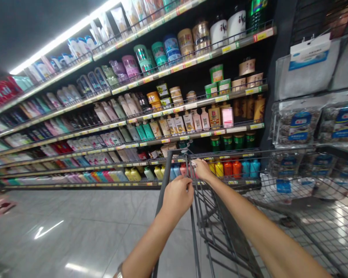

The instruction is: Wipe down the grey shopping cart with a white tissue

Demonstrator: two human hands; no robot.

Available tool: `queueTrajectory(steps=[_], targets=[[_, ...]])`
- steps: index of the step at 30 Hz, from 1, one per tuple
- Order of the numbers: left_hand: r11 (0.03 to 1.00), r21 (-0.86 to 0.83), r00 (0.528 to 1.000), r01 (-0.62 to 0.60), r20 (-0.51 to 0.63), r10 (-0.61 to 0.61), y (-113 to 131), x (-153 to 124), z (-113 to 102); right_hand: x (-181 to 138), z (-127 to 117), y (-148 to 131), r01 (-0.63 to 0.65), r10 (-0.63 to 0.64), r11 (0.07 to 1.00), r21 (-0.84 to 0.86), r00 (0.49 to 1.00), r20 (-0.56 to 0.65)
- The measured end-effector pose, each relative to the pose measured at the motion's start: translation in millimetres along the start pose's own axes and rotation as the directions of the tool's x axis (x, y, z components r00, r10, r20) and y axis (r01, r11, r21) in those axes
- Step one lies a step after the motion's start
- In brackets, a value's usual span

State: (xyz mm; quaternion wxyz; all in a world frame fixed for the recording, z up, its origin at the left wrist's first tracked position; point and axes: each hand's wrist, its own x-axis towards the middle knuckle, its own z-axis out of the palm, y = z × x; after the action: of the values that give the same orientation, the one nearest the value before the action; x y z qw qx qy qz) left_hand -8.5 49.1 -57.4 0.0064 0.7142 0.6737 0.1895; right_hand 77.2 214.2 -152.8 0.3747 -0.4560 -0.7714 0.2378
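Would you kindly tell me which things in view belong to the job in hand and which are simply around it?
In hand:
- shopping cart
- left hand, curled by its rail
- right hand, at its far end

Just around:
- shelved bottles
- shelved tubs
- hanging packs
- pink object at far left

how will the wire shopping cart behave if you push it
The cart should stay fairly stiff, since it looks built of bars and wire mesh. It likely moves with little drag, as the floor looks smooth and glossy.
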Motion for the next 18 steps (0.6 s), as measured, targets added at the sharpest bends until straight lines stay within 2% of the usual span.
queueTrajectory(steps=[3,9,14,18], targets=[[0.998,0.063,1.000,-0.005,0.022,0.003,8,2,0,-7,-11,8,0.040,-0.040,0.999,-0.012,0.997,0.062],[0.980,0.199,0.994,0.034,0.099,-0.054,22,7,3,-35,-33,20,0.082,-0.077,0.995,-0.049,0.992,0.097],[0.972,0.228,0.991,0.047,0.111,-0.074,29,9,5,-59,-48,14,0.108,-0.095,0.987,-0.122,0.989,0.109],[0.970,0.242,0.991,0.037,0.116,-0.067,31,9,6,-80,-53,9,0.150,-0.139,0.985,-0.081,0.982,0.127]])
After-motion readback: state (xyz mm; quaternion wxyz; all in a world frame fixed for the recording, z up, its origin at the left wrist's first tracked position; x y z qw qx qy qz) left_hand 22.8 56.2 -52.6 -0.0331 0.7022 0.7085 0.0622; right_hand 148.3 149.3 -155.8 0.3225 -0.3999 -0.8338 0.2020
